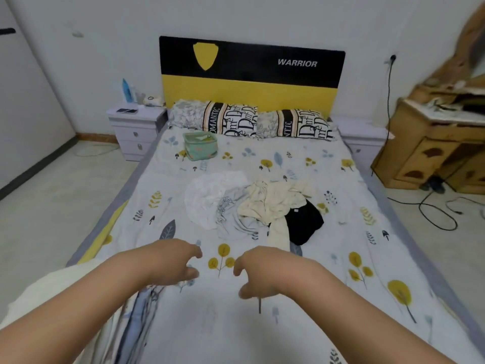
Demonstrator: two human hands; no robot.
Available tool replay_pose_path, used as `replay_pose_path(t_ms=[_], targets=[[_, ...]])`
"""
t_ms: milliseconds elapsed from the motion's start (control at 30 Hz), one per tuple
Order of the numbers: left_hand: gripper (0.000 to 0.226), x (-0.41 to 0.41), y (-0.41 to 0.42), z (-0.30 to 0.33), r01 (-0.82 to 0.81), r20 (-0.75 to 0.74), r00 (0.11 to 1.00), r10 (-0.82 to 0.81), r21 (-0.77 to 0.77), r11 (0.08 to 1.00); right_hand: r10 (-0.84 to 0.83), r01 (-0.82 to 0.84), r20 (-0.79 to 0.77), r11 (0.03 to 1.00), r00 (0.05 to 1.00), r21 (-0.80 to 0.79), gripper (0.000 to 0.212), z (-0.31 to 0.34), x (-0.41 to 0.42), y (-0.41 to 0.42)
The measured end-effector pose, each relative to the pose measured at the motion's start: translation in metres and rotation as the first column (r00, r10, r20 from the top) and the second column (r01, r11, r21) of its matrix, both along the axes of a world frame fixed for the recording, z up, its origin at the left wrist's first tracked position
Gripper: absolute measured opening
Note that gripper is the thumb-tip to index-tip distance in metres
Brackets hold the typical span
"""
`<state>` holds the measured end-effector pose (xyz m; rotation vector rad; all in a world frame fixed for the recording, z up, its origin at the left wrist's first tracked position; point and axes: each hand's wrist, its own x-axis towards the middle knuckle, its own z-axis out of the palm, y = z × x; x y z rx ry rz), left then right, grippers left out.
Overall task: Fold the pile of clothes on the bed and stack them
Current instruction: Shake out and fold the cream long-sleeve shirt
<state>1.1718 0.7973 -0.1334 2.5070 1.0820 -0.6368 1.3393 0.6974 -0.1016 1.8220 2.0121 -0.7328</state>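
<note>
A loose pile of clothes lies in the middle of the bed [341, 258]: a white garment [210, 195] on the left, a pale grey printed one [236, 222] under it, a cream garment [273, 203] on top, and a black garment [304, 222] at the right. My left hand [170, 261] and my right hand [265, 269] hover side by side over the patterned sheet, nearer to me than the pile. Both hands have loosely curled fingers and hold nothing. Neither touches the clothes.
A small green fabric box [200, 145] sits near two pillows [252, 122] by the yellow and black headboard [249, 74]. White nightstands [133, 127] flank the bed. A wooden dresser [433, 143] and floor cables [435, 214] are at the right.
</note>
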Motion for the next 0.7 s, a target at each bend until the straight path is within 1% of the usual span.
replay_pose_path(t_ms=[200,333,433,467,567,700], targets=[[0.047,0.080,0.013,-0.012,0.006,-0.029,1.000,-0.008,-0.062,0.998,-0.064,0.068,0.065,0.995,0.996,-0.071,0.044,-0.008,0.092,0.012],[0.045,0.124,0.038,-0.032,0.019,-0.067,0.997,-0.024,-0.073,0.997,-0.125,0.132,0.066,0.985,0.990,-0.114,0.044,-0.034,0.144,0.036],[0.045,0.153,0.062,-0.060,0.022,-0.079,0.996,-0.028,-0.081,0.996,-0.193,0.200,0.063,0.969,0.979,-0.144,0.037,-0.069,0.179,0.061],[0.046,0.161,0.071,-0.071,0.023,-0.077,0.997,-0.029,-0.076,0.997,-0.218,0.225,0.065,0.964,0.974,-0.142,0.035,-0.082,0.189,0.070],[0.047,0.185,0.099,-0.108,0.024,-0.056,0.998,-0.027,-0.051,0.998,-0.310,0.316,0.062,0.938,0.949,-0.140,0.035,-0.124,0.214,0.100],[0.048,0.217,0.135,-0.163,0.040,-0.037,0.998,-0.041,-0.009,0.999,-0.388,0.394,0.070,0.912,0.919,-0.118,0.027,-0.188,0.240,0.138]])
